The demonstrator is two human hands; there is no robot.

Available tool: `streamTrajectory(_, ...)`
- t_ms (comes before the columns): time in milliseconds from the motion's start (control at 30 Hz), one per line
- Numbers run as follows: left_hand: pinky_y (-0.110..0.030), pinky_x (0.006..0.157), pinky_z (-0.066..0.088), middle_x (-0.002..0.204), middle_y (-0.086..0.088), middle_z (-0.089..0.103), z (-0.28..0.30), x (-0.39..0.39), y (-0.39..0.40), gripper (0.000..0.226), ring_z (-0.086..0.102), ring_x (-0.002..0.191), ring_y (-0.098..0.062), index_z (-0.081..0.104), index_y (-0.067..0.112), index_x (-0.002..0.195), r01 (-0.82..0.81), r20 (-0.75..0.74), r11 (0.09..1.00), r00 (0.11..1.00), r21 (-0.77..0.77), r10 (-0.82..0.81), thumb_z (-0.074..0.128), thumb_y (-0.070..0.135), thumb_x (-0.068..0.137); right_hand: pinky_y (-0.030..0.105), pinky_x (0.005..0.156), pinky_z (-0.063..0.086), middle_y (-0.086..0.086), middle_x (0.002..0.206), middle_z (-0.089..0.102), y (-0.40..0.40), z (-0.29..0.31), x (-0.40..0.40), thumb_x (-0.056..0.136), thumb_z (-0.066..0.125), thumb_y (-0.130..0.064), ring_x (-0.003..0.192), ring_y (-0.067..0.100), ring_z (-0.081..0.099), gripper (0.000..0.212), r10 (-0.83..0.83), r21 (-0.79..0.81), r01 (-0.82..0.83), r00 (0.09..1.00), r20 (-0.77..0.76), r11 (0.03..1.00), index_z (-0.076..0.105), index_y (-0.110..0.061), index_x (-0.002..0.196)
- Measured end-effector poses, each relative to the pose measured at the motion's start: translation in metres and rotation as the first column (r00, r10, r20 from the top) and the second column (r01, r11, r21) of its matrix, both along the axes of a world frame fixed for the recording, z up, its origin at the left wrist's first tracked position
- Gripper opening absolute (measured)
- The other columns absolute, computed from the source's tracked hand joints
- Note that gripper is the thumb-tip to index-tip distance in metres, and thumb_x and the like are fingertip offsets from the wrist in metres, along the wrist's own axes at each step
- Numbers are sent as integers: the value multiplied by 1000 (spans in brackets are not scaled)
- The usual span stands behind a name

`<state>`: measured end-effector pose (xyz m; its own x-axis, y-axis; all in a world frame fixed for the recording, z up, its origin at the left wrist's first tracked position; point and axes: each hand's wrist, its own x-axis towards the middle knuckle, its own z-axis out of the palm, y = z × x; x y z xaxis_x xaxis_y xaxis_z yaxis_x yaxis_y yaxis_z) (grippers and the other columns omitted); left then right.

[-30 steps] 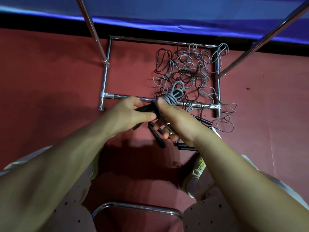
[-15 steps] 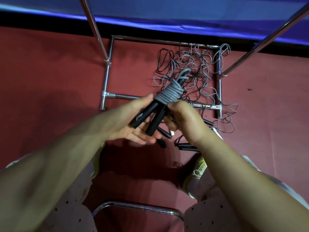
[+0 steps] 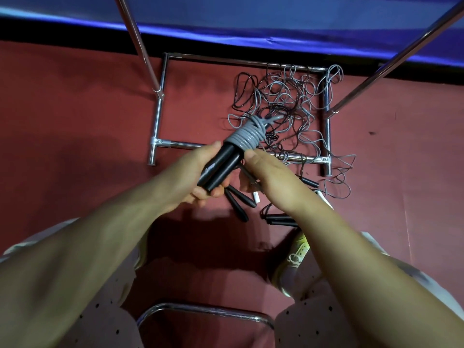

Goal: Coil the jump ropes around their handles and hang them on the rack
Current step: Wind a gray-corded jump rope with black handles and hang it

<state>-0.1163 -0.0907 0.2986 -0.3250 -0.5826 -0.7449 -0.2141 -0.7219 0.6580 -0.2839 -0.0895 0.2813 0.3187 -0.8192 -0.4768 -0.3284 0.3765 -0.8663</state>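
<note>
Gripping a pair of black handles side by side, the left hand curls under them, thumb along their left flank, fingertips showing beneath the lower ends. Grey rope sits coiled in tight turns around the handles' upper ends, just beyond the left thumb, with a short loop sticking out past the coil. The bundle tilts up and to the right, away from the body.

Right hand lies just right of the bundle, thumb tip touching the handles right below the coil. Its fingers curl under, out of sight, with a thin dark strand showing below the palm; cannot tell whether they hold it.

Beyond both hands, on the red floor, a loose tangle of grey and black ropes lies inside the chrome base frame of the rack. Two rack uprights rise past the camera, one left of the left hand, one far right of the right hand.

Below the hands, several loose black handles lie on the floor, one under the right wrist. Near the right forearm, a yellowish shoe. Nearest the body, a curved chrome tube between dotted trouser knees.
</note>
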Motion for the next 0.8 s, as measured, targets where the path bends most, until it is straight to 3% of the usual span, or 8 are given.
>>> streamTrajectory(67,-26,48,31,51,-2,53,-4,-3,2,59,35,33,-7,57,14,68,24,150,990,989,-138,-3,26,54,98,20,55,41,6,68,58,1,5,0,103,35,-38,60,17,52,34,14,50,-11,999,-46,999,52,-13,88)
streamTrajectory(200,-32,57,40,56,0,59,-14,2,2,61,50,49,-12,60,20,67,79,291,957,957,-279,6,25,69,77,26,55,41,16,70,62,-2,8,0,101,33,-46,60,22,53,47,39,115,-28,994,-100,993,60,-8,97)
streamTrajectory(333,-45,70,47,54,0,61,-19,6,0,81,53,56,-21,62,11,69,154,385,938,923,-310,-24,20,80,67,27,58,40,7,56,60,-3,7,1,99,34,-52,59,21,59,59,28,102,-8,980,-195,995,57,-11,63)
streamTrajectory(400,-44,75,49,55,2,61,-17,7,-1,77,56,61,-22,61,12,69,176,423,921,906,-347,-14,20,77,72,32,69,43,2,49,57,-3,6,1,97,36,-53,67,26,66,64,10,54,3,973,-231,999,52,-14,50)
streamTrajectory(467,-40,77,46,60,4,59,-13,7,-2,64,58,70,-22,58,17,66,214,477,894,879,-394,0,23,69,81,29,76,45,1,45,55,-2,5,2,98,38,-51,74,30,69,64,-37,12,40,976,-215,999,49,-14,46)
streamTrajectory(533,-36,78,42,73,4,57,-11,7,-1,52,56,81,-23,54,24,68,284,551,857,835,-429,0,28,66,85,24,71,45,2,44,55,-2,6,2,100,35,-48,70,28,69,65,-81,-19,78,982,-168,997,51,-11,49)
streamTrajectory(633,-38,80,45,83,1,59,-14,7,0,51,56,88,-25,55,24,77,319,599,837,801,-445,13,33,69,82,11,52,37,6,48,56,0,8,2,102,23,-48,52,12,58,71,-59,-19,57,985,-160,998,57,-5,58)
streamTrajectory(800,-36,74,44,80,7,57,-15,9,0,38,57,83,-20,56,24,86,289,574,830,818,-477,45,49,61,86,14,48,36,7,47,53,3,7,5,95,22,-62,47,13,52,70,-76,42,79,994,-74,996,56,-10,64)
